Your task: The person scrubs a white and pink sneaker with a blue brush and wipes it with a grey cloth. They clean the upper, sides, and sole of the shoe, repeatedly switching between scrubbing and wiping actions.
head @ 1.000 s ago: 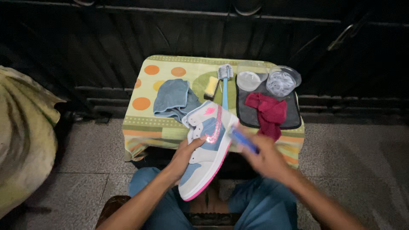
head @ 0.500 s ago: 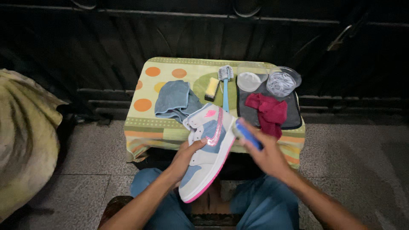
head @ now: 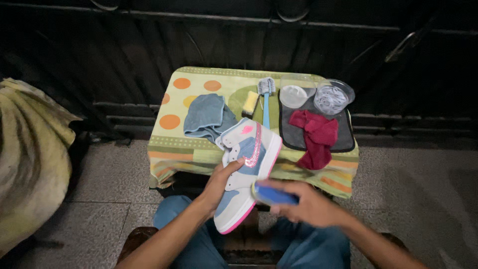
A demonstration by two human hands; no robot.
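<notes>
— Where's the shoe (head: 246,172) right now?

— I see it held up over my lap, just in front of the desk (head: 199,149), toe end toward me and the pink sole edge facing right. My left hand (head: 219,182) has it from the side, fingers curled around the grey and blue upper near the middle.

— And the other hand?

— My right hand (head: 308,204) is clenched on a blue brush (head: 274,194), its head touching the shoe's side by the sole.

— How will the shoe handle?

— Light, I'd judge, with a stiff sole and a softer upper that gives under pressure. The best hold is around the midfoot, where the hand sits now.

— Anything nearby?

— A blue cloth (head: 206,117), a red cloth (head: 316,137) on a dark tray (head: 291,139), and a second brush (head: 265,97) on the desk.
</notes>
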